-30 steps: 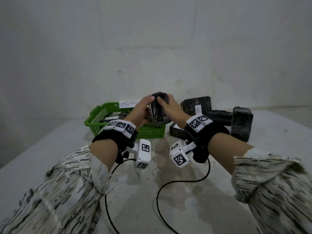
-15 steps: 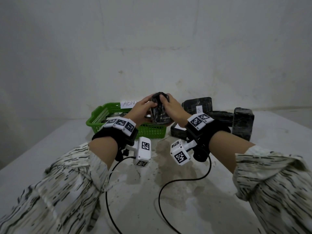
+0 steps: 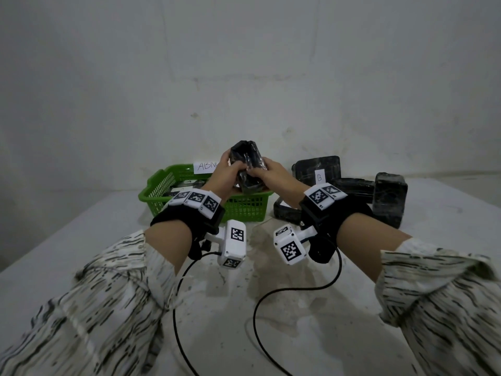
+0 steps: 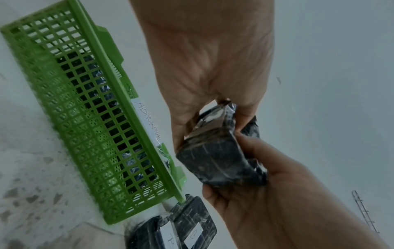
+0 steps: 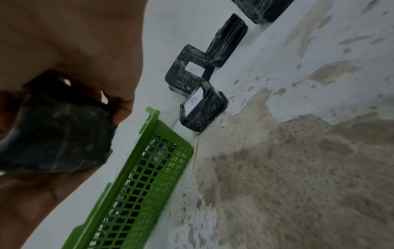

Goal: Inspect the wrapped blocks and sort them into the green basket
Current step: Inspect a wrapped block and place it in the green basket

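Note:
Both hands hold one black block wrapped in clear film (image 3: 248, 164) in the air above the near right corner of the green basket (image 3: 160, 185). My left hand (image 3: 226, 173) grips its left side and my right hand (image 3: 267, 173) grips its right side and bottom. In the left wrist view the wrapped block (image 4: 221, 155) shows crinkled film at its top, pinched by the left hand (image 4: 209, 107), with the right hand (image 4: 255, 190) cupped under it. The right wrist view has the block (image 5: 55, 134) dark and close. The basket (image 4: 85, 118) holds other wrapped blocks and bears a paper label.
Several more wrapped blocks lie right of the basket against the wall: one marked B upright (image 3: 317, 169), one flat behind my right wrist (image 3: 284, 213), one standing at far right (image 3: 389, 202). Two black cables (image 3: 260, 308) trail over the stained white table (image 3: 81, 240).
The held block has been turned and lifted a little, its top end now higher above both hands. Both hands shifted their hold around it.

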`<act>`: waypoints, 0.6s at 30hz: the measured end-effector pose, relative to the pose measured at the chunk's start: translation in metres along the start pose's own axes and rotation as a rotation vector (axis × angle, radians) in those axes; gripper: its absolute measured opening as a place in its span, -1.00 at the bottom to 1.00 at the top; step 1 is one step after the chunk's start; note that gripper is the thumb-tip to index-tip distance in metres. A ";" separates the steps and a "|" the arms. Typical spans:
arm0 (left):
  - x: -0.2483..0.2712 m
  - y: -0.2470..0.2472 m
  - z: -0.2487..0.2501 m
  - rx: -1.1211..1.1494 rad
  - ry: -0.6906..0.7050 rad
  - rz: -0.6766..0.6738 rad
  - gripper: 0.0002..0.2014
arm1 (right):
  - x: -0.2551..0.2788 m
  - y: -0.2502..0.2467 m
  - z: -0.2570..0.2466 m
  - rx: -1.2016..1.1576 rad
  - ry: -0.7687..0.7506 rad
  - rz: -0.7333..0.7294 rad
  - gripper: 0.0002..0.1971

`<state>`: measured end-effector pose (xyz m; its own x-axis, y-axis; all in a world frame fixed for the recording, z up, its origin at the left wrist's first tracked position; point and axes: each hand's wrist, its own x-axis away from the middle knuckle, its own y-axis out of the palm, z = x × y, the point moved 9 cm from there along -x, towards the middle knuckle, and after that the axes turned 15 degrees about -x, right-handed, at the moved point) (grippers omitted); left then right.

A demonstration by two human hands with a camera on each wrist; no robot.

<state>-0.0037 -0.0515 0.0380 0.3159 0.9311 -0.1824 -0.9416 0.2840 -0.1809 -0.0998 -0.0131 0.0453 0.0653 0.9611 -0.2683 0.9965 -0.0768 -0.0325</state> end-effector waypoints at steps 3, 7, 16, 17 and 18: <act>0.000 -0.003 -0.001 -0.026 -0.010 0.020 -0.54 | 0.003 0.000 0.004 -0.022 0.039 -0.074 -0.59; 0.006 0.002 -0.003 -0.031 -0.025 -0.003 -0.52 | 0.006 -0.003 0.004 -0.005 0.040 -0.091 -0.59; 0.009 -0.003 -0.005 0.133 -0.046 0.038 -0.48 | 0.013 -0.001 0.004 -0.086 0.039 -0.141 -0.34; 0.008 -0.006 -0.007 0.170 -0.060 0.049 -0.51 | 0.015 -0.001 0.001 -0.072 0.023 -0.149 -0.32; 0.008 -0.007 -0.010 0.197 -0.079 0.042 -0.55 | 0.016 0.001 -0.002 -0.063 -0.002 -0.159 -0.33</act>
<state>0.0067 -0.0483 0.0283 0.2728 0.9560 -0.1081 -0.9609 0.2764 0.0192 -0.0980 0.0032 0.0429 -0.0935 0.9593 -0.2666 0.9956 0.0930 -0.0146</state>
